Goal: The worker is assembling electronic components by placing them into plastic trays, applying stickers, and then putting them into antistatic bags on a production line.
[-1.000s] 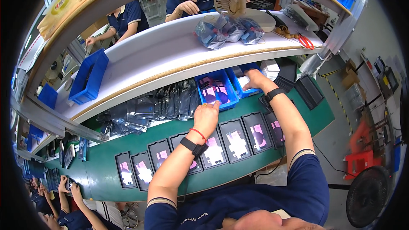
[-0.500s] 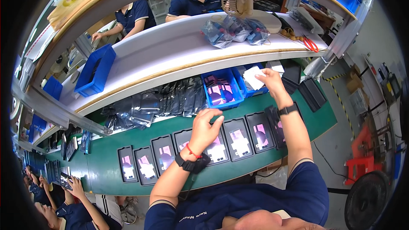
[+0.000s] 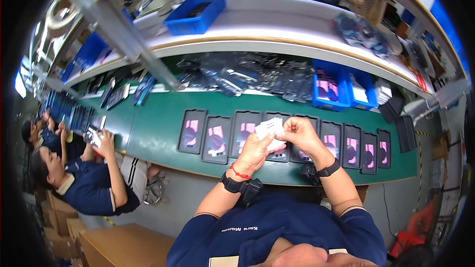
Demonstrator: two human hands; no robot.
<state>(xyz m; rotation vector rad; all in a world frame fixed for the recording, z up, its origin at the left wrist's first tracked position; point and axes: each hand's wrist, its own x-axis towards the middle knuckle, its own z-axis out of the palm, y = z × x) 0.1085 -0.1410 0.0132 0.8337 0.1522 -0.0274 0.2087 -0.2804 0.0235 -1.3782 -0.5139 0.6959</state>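
Above the row of trays, my left hand (image 3: 254,152) is closed around a small fanned stack of white cards (image 3: 268,129). Thumb and fingers of my right hand (image 3: 300,136) pinch the stack's right edge, so both hands meet on it. Dark marks show on the upper card. Below and beside my hands lie several shallow black trays (image 3: 189,114) in a row, each with a pink and purple printed piece (image 3: 216,137) inside. My hands and the cards partly hide the middle trays.
Two blue bins (image 3: 330,104) stand at the back right, holding pink-purple pieces and white cards. Stacked black trays (image 3: 407,136) lie at the bench's right end. Bagged dark items (image 3: 237,76) fill the space under the shelf (image 3: 277,45). A co-worker (image 3: 94,183) sits at left.
My right hand has come from the bin at the back right, bringing white cards to my left hand, which now grips them. The view has turned left.
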